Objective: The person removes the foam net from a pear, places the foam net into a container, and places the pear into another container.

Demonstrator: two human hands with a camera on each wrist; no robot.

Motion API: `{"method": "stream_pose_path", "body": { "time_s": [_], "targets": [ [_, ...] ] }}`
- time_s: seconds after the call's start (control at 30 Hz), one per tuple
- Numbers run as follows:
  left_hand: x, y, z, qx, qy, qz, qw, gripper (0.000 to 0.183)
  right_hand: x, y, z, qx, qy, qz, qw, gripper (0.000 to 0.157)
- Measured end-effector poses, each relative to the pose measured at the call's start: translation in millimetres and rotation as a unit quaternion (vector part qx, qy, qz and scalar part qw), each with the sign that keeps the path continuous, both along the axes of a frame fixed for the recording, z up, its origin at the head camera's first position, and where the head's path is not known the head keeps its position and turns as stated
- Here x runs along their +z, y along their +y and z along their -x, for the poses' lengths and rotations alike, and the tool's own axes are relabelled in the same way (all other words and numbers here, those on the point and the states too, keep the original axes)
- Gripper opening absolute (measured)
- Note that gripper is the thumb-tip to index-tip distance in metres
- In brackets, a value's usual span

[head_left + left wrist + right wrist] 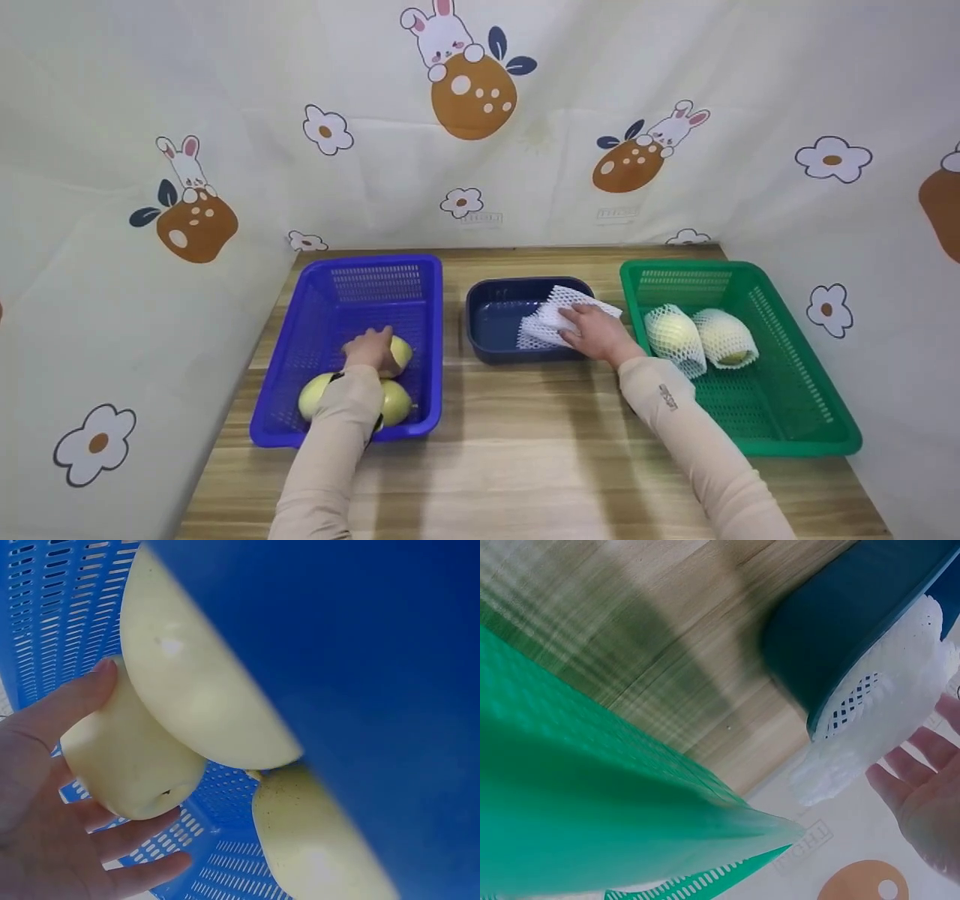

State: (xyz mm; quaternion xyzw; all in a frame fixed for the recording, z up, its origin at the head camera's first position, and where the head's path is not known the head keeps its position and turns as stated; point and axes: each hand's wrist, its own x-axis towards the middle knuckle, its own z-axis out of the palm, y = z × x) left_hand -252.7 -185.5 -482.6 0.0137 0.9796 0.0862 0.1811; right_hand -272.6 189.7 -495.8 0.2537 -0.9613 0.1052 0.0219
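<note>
Inside the blue basket (262, 424), my left hand (367, 352) reaches round a pale yellow-green pear (135, 750). The left wrist view shows the thumb on its upper side and the other fingers beneath and behind it. Two more pears (199, 675) lie close by, one bearing a short stem. Over the small dark-blue tray (487, 355), my right hand (596, 334) rests its fingers on white foam net sleeves (551, 319). Those fingers look fairly straight in the right wrist view, touching the sleeve's edge; the sleeves hang partly over the rim.
To the right, a green basket (795, 450) holds two pears in foam nets (675, 337). All the containers stand on a wood-grain table (510, 465). Behind and beside it hangs a pale curtain (382, 180) printed with rabbits and flowers.
</note>
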Motion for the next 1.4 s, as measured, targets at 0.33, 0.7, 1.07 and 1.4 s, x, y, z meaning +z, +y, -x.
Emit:
{"method": "stream_pose_path", "body": {
  "time_s": [0.33, 0.7, 1.07, 1.4],
  "targets": [
    [-0.3, 2.5, -1.0, -0.011, -0.038, 0.023, 0.9989, 0.075, 1.0, 2.1, -2.1, 0.01, 0.007, 0.009, 1.0, 0.045],
    [-1.3, 3.3, -1.5, -0.012, -0.02, 0.023, 0.9995, 0.069, 3.2, 5.9, -1.5, 0.006, 0.009, 0.001, 1.0, 0.046],
    [16.0, 13.1, -0.9, -0.028, 0.023, 0.004, 0.9993, 0.064, 17.9, 14.3, -1.4, -0.003, 0.067, 0.041, 0.997, 0.038],
    [35.8, 33.3, -0.9, -0.039, 0.101, -0.032, 0.9936, 0.063, 38.4, 34.7, -2.6, -0.043, 0.134, 0.087, 0.986, 0.032]
  ]
}}
